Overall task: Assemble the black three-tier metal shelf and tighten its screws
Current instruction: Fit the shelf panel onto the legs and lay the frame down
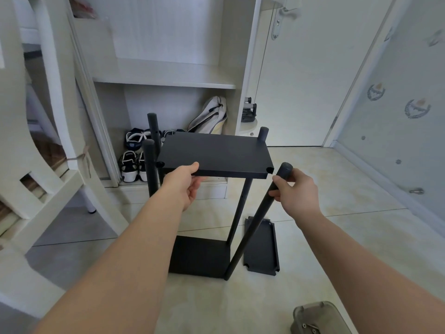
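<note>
Gripping the near edge of the top panel [216,155], the left hand [186,183] sits centre frame, thumb on top, fingers tucked underneath. The right hand [293,191] is just to its right, fingers curled round the near-right post [255,220] a little below its cap. That post leans: foot down at the near-right corner of the base [199,256] in the lower middle, top tipped out to the right, just beside the top panel's notched corner with a sliver of gap showing. The top panel rides high among the posts, with two left posts [149,169] standing at its left edge and the back-right post [263,133] poking up at its far corner. A spare panel [262,247] lies flat on the floor [337,237], just right of the base, partly behind the leaning post. Shoes [131,165] and a pale bag [212,116] sit in the open cabinet [168,75], upper middle.
</note>
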Motion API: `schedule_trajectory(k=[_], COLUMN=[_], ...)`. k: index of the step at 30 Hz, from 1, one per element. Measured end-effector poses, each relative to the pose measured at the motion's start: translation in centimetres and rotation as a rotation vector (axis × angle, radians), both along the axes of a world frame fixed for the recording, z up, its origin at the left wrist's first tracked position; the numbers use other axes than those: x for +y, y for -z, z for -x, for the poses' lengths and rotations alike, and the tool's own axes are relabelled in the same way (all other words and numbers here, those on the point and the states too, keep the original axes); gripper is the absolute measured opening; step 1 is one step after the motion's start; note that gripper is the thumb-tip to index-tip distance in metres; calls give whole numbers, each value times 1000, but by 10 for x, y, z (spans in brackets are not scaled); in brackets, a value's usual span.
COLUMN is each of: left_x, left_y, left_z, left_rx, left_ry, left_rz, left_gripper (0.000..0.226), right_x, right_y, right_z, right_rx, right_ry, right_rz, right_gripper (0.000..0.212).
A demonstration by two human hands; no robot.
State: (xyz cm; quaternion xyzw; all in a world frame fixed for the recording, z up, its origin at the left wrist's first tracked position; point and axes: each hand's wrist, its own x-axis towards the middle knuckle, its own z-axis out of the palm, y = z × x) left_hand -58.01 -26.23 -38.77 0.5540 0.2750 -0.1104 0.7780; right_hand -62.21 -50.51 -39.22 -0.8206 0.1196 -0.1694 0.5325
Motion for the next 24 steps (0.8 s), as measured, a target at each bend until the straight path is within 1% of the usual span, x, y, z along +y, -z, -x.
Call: schedule_trajectory(k=[7,17,22,24], left_x=[6,21,22,22], left_y=[4,4,4,6], left_z=[-13,2,13,17], left_rx=[-34,1,38,53], left_ry=[-98,-204,-241,-258], left_rz=[27,-12,-38,-42], left_gripper=[33,29,31,29], right_x=[-7,13,22,23], right_y=[-2,-1,-2,-2], right_z=[3,-6,-9,-8], right_rx=[18,-31,-36,-32], right_ry=[11,2,-2,6], right_rz=[1,32,-5,-30], right_gripper=[2,11,4,5])
